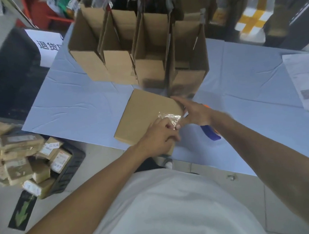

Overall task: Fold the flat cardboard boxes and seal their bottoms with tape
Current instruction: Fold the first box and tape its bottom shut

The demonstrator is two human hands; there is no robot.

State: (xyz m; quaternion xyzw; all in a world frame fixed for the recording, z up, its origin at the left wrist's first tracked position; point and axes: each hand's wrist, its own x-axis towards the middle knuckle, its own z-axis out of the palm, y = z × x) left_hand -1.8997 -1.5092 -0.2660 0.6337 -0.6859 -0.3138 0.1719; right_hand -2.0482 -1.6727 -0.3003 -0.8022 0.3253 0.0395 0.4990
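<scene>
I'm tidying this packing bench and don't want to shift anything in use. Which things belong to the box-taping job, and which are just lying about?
In use:
- cardboard box being sealed
- clear tape
- blue tape dispenser
- left hand, right hand
- folded open boxes

Lying about:
- printed papers
- small parcels on the floor
- white sign

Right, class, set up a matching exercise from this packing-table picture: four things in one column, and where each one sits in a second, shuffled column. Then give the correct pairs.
Column one:
1. Clear tape
2. Open boxes
3. Small sealed parcels
4. Printed paper sheet

Column two:
A. Far right of the table
B. Standing in a row at the back of the table
C. Heaped on the floor to the left
D. On the brown box under both hands

Pairs: 1-D, 2-B, 3-C, 4-A
</scene>
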